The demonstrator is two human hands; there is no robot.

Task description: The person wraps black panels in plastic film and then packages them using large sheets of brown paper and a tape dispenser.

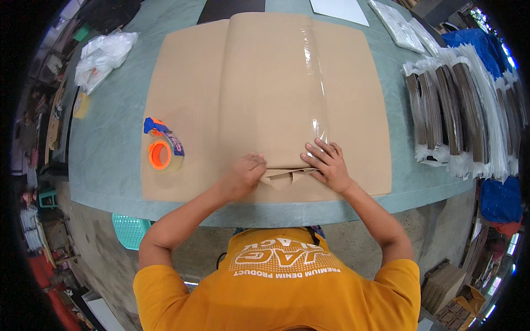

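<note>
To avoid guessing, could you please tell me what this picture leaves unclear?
Head view:
- Anything inside the folded brown paper: hidden by its top layer.
- Paper beneath the left hand and right hand: covered by those hands.
- Dark sheet: far end cut off by the top edge.

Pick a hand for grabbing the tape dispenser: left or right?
Left hand, probably: the tape dispenser lies on the brown paper to its left. The right hand is farther off, by the clear tape strip. Both touch the paper, so the left would have to let go.
</note>
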